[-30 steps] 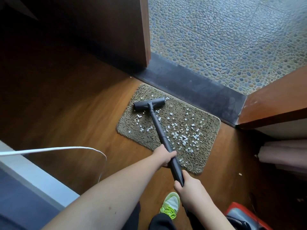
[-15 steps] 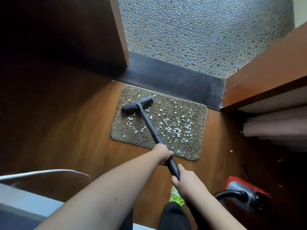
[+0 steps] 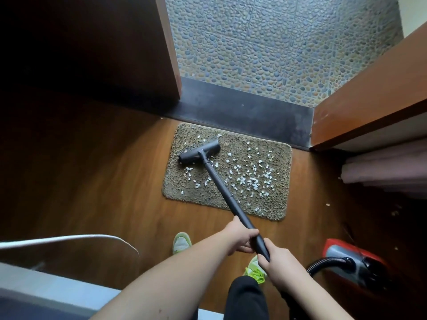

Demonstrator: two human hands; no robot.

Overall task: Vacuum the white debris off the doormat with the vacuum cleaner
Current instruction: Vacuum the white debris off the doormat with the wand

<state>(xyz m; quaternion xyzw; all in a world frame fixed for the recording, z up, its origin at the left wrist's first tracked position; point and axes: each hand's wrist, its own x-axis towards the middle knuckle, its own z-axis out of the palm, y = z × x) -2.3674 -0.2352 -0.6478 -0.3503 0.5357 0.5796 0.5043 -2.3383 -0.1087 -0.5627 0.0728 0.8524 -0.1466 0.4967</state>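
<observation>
— Wooden floorboards (image 3: 104, 181) run up to a dark threshold strip (image 3: 242, 114), and past it lies pebble-patterned paving (image 3: 277, 54). Where is the doormat?

— Brown doormat (image 3: 203, 195) lies flat on the boards, its far edge just beside the threshold. White debris (image 3: 249, 180) is scattered over it, thickest toward the right half.

— And the vacuum cleaner?

— Its dark floor head (image 3: 198, 153) sits on the mat's far-left part, with a few flecks just beside it. The black wand (image 3: 226, 192) slants back from there across the mat toward the person.

— How do the hands hold it?

— Left hand (image 3: 240, 239) grips the wand higher up, fingers curled round it. Right hand (image 3: 279, 259) grips just behind, fingers wrapped round the tube, thumb on top.

— Anything else?

— A red canister body (image 3: 355, 262) stands on the floor to the right, its ribbed hose (image 3: 328, 262) curving out. Two green-and-white shoes (image 3: 182, 242) show below the arms.
</observation>
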